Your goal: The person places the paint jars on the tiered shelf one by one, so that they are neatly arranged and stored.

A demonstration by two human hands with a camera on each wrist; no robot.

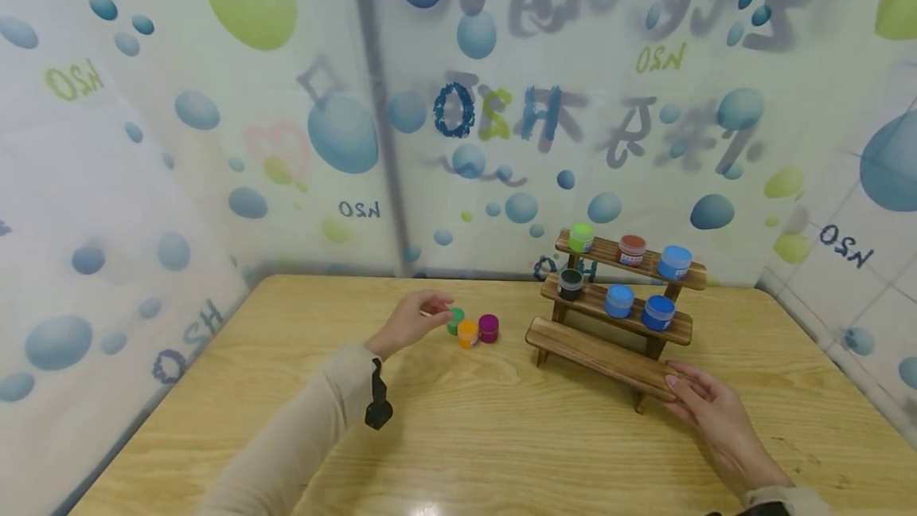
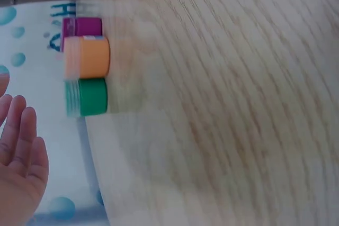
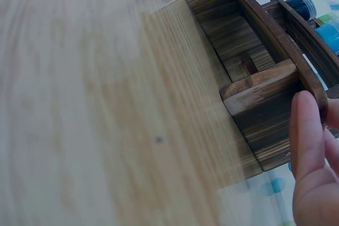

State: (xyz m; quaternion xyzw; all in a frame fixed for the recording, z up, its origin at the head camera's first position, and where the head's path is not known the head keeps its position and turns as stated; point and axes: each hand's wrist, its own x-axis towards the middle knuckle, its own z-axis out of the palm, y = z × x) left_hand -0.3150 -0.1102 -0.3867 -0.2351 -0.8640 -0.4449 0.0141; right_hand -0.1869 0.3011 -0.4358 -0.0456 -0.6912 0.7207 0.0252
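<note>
My left hand [image 1: 414, 321] hovers beside a small green paint jar [image 1: 455, 321], fingers loosely bent. In the left wrist view that hand [image 2: 21, 162] is apart from the jars and holds nothing. An orange jar [image 1: 468, 333] and a purple jar [image 1: 489, 328] stand close to the green one on the table. My right hand [image 1: 716, 412] grips the right end of the lowest tier of a three-tier wooden display rack [image 1: 602, 357]. In the right wrist view its thumb and fingers [image 3: 309, 136] lie on either side of the board.
The rack's top tier carries a light green jar [image 1: 581, 238], a brown jar [image 1: 632, 250] and a blue jar [image 1: 675, 263]. Its middle tier bears a black jar [image 1: 570, 284] and two blue jars. A patterned curtain [image 1: 466, 181] hangs behind the wooden table [image 1: 458, 444].
</note>
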